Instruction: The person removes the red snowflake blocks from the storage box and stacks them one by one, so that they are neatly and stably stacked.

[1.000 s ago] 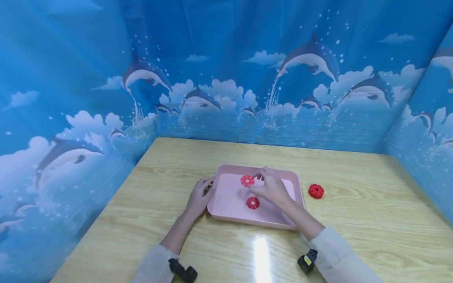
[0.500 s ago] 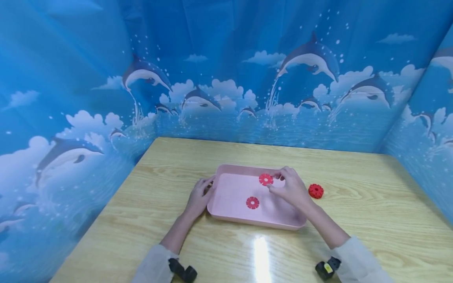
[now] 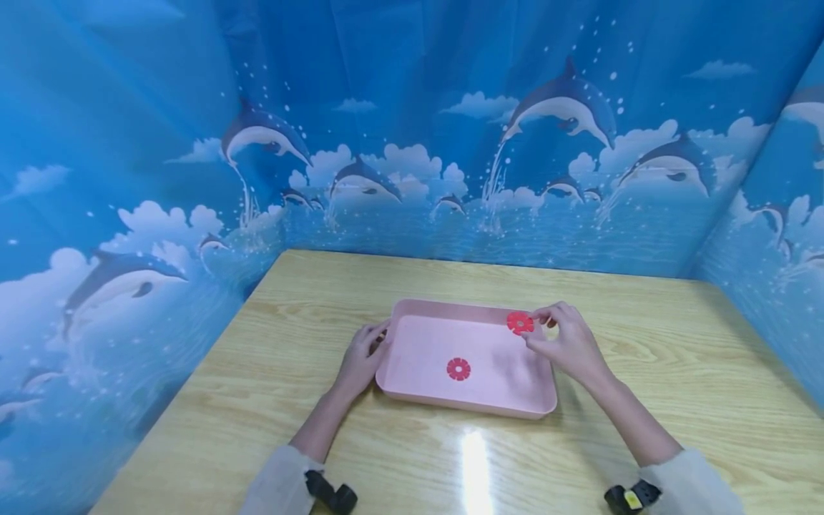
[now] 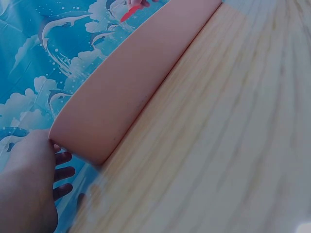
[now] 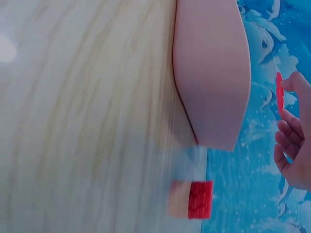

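My right hand point(image 3: 569, 347) pinches a red notched plastic disc point(image 3: 520, 323) by its edge, between thumb and fingertips, above the right end of a pink tray point(image 3: 466, 408). In the right wrist view the disc point(image 5: 280, 92) appears edge-on, raised above the tray rim. A second red notched disc point(image 3: 458, 369) lies flat on the tray floor. My left hand point(image 3: 360, 361) rests against the tray's left side, thumb and fingers touching near the rim. The left wrist view shows its thumb at the tray corner point(image 4: 92, 145), with loosely bent fingertips beyond.
A short stack of red notched discs point(image 5: 200, 200) stands on the table right of the tray; my right hand hides it in the head view. The wooden table point(image 3: 386, 458) is backed by a blue dolphin-print curtain point(image 3: 412, 143).
My right hand has moved to the right with the pinched disc, from over the tray's middle to its right end. The left hand, tray and lying disc stay in place.
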The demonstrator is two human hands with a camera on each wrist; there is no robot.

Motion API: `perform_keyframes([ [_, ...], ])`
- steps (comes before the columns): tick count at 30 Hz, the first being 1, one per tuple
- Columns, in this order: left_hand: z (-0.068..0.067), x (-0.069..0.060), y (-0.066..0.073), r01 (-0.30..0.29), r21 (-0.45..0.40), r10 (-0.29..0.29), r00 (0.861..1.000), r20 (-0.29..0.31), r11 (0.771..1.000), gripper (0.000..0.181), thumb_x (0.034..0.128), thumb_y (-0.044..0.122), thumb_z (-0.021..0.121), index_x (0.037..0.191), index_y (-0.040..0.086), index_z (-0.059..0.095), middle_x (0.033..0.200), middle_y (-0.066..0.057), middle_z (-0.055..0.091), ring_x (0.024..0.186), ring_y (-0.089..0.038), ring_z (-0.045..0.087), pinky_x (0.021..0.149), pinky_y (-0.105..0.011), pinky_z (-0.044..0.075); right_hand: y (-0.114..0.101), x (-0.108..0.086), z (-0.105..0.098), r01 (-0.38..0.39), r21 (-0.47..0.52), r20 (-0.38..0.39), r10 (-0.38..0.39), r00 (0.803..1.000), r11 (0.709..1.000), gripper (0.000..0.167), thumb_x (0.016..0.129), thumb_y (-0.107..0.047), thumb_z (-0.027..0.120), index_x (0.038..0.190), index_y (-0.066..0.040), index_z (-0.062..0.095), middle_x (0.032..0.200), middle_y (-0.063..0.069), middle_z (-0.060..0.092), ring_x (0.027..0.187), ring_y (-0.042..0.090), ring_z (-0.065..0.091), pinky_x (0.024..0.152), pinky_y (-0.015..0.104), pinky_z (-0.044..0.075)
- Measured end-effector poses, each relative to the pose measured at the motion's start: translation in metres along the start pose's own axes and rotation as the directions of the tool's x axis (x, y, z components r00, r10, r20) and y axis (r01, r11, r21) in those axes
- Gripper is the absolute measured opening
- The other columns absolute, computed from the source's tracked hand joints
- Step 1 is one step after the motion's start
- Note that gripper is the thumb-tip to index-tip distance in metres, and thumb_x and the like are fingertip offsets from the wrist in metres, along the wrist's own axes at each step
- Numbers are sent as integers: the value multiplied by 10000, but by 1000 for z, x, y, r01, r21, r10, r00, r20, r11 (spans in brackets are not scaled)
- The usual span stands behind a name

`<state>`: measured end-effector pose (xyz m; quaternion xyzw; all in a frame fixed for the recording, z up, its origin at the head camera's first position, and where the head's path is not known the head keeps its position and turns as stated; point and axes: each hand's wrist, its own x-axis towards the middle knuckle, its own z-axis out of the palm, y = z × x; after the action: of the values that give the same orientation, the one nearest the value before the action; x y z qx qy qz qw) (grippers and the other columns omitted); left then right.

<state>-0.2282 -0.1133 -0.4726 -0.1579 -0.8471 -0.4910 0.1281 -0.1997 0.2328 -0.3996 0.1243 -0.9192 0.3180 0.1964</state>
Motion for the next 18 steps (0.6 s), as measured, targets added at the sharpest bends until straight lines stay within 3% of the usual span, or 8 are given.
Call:
perform_keyframes([
  [8, 1, 0, -1, 9, -3, -9, 1000, 4, 1000, 369, 912, 109, 568, 1273, 39, 537, 1078, -96, 541, 920, -231, 551, 825, -375, 463, 16, -8, -16, -33, -35, -31, 32, 999, 999, 302, 732, -105, 737, 987, 10, 624, 876, 114, 527, 807, 274, 487, 618, 359, 448],
  [18, 0, 0, -1, -1, -1, 1, 1000, 1, 1000, 371, 902, 82, 575, 1269, 38, 540, 1078, -101, 547, 906, -230, 553, 815, -378, 465, 37, -19, -31, -75, -66, -77, 69, 995, 995, 318, 736, -127, 741, 994, 16, 622, 878, 135, 523, 819, 294, 472, 642, 382, 392],
])
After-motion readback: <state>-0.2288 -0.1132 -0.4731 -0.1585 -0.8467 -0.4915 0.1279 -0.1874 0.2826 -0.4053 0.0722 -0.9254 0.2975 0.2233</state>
